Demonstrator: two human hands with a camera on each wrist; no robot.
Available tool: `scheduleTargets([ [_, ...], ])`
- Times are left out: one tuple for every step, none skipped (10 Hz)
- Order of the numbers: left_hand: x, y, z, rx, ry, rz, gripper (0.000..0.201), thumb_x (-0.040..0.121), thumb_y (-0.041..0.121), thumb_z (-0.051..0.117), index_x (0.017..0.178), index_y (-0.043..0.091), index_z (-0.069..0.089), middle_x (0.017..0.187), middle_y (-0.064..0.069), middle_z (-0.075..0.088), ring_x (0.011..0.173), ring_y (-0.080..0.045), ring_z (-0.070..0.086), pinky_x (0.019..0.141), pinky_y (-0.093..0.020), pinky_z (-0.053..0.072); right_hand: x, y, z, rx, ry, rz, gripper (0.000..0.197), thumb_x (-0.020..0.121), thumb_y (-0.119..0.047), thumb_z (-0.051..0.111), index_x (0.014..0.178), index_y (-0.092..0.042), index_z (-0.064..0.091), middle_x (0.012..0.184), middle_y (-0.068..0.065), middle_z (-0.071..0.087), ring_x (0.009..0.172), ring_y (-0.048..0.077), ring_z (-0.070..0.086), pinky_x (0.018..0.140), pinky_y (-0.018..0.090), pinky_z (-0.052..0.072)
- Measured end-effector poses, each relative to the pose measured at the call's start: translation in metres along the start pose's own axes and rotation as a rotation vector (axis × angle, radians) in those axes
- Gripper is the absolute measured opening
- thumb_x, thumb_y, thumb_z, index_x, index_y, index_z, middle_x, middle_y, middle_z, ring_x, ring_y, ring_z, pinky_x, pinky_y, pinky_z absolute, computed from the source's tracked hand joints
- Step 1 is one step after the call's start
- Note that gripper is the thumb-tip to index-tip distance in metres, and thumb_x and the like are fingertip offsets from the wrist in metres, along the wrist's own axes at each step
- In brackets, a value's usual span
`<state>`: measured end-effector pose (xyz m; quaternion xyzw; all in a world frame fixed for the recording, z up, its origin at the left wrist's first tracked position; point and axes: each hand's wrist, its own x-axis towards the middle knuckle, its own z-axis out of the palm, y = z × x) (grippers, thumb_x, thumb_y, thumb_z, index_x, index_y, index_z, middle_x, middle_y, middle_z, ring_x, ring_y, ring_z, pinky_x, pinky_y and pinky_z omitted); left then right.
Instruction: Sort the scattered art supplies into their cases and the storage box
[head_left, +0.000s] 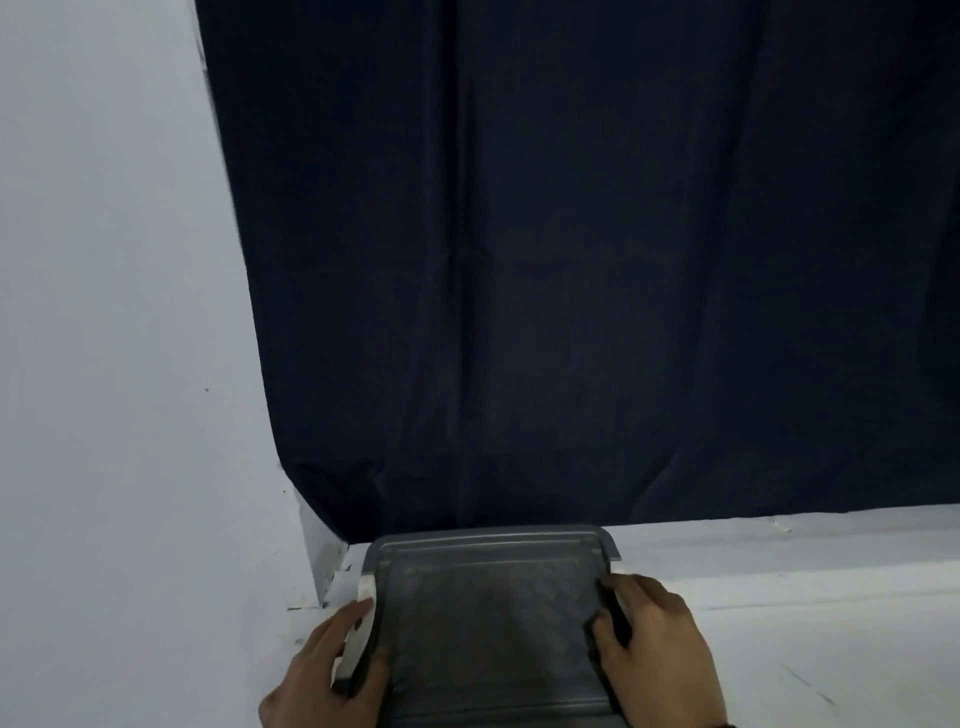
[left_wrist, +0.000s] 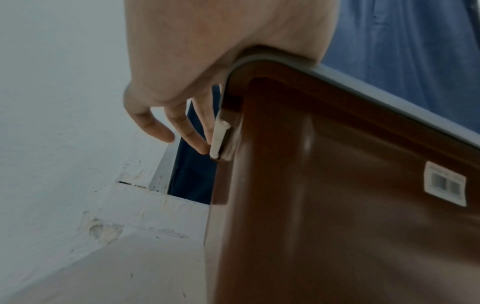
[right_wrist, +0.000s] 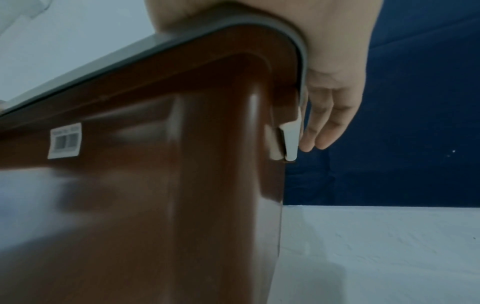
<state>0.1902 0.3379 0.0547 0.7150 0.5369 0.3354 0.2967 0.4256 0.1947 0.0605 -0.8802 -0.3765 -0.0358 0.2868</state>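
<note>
Grey lid (head_left: 488, 623) covers the brown storage box (left_wrist: 337, 205) at the white surface's (head_left: 779, 623) back left corner, against the dark curtain (head_left: 571, 260). Left hand (head_left: 332, 670) and right hand (head_left: 660, 649) rest on the lid's side edges, fingers (left_wrist: 200, 135) relaxed and straight beside the white latches (left_wrist: 219, 139).

Left hand (left_wrist: 207, 51) rests on the grey lid (left_wrist: 376, 90) corner of a brown storage box (left_wrist: 337, 205); fingers (left_wrist: 192, 131) hang beside its white latch (left_wrist: 219, 139); barcode sticker (left_wrist: 445, 183) on the side.
</note>
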Motion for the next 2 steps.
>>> scheduleTargets([
  [-0.005,0.007,-0.009,-0.073,-0.020,0.040,0.033,0.074,0.040,0.083,0.097,0.049,0.060,0.115,0.008,0.066,0.104,-0.021,0.063,0.097,-0.038,0.049,-0.006,-0.001,-0.007,-0.016,0.009,-0.086,0.035,0.083,-0.032,0.067,0.117,-0.026,0.066,0.118,-0.002,0.067,0.103,0.025,0.062,0.081,0.039,0.054],
  [-0.010,0.015,-0.030,-0.127,-0.032,0.090,0.026,0.082,0.043,0.076,0.097,0.053,0.056,0.109,0.015,0.063,0.101,-0.014,0.061,0.097,-0.037,0.049,-0.014,-0.005,-0.026,0.034,0.070,-0.157,0.034,0.089,-0.034,0.062,0.122,-0.027,0.062,0.117,-0.006,0.066,0.106,0.020,0.059,0.086,0.037,0.052],
])
